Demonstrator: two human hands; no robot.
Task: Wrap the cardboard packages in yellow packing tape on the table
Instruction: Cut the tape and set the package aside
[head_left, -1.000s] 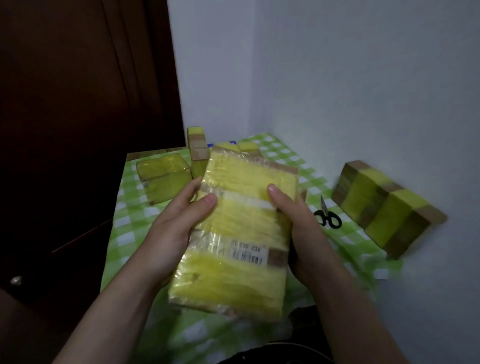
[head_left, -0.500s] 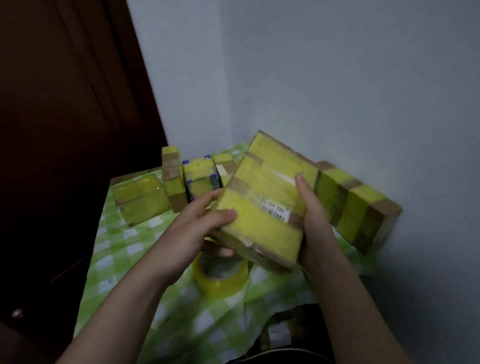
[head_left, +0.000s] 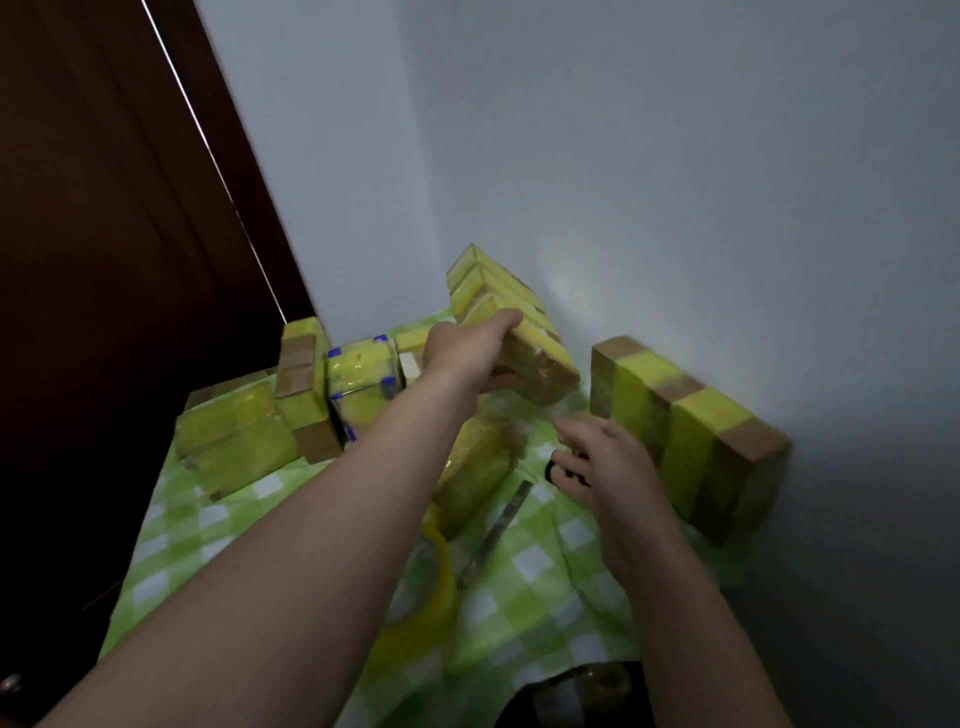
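Left hand (head_left: 467, 348): fingers curled round a flat cardboard package fully wrapped in yellow tape (head_left: 537, 356), held tilted above the far right corner of the green-and-white checked surface (head_left: 519, 566).

Right hand (head_left: 605, 460): holds nothing, fingers loosely spread just over black-handled scissors (head_left: 558, 472); whether they touch cannot be told.

Beneath the left forearm: another yellow-wrapped package (head_left: 480, 465), blurred; a roll of yellow packing tape (head_left: 439, 587) lies nearer the front edge.

Right edge, against the wall: a large cardboard package banded in yellow tape (head_left: 685, 431).

Far left corner: several more taped packages (head_left: 234, 441).

Step, by judgement: a finished package is being set aside with the others. The next move calls for a free spot to put it down, then an unwrapped package, the roll and the scissors.
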